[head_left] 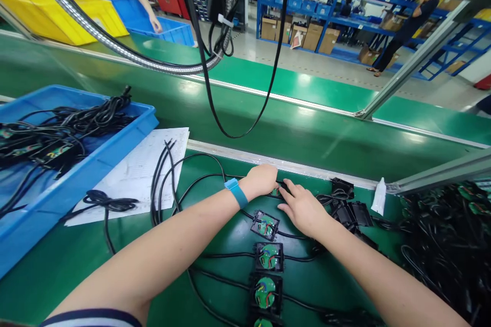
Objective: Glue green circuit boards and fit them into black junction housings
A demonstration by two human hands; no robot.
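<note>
My left hand (263, 180), with a blue band on its wrist, is curled over a small black box with a green board (275, 192) at the far end of a row on the green table. My right hand (303, 208) rests beside it, fingers stretched flat onto the same box. Nearer to me, three more open black boxes (265, 226) with green boards and black cables lie in a line. Black lids (358, 213) sit just right of my right hand.
A blue bin (115, 148) of cabled boxes stands at the left, beside a printed sheet (141, 171). A heap of cabled parts (445, 235) lies at the right. A black cable loop (230, 133) hangs over the conveyor. Another person's hand (155, 24) reaches into a far blue bin.
</note>
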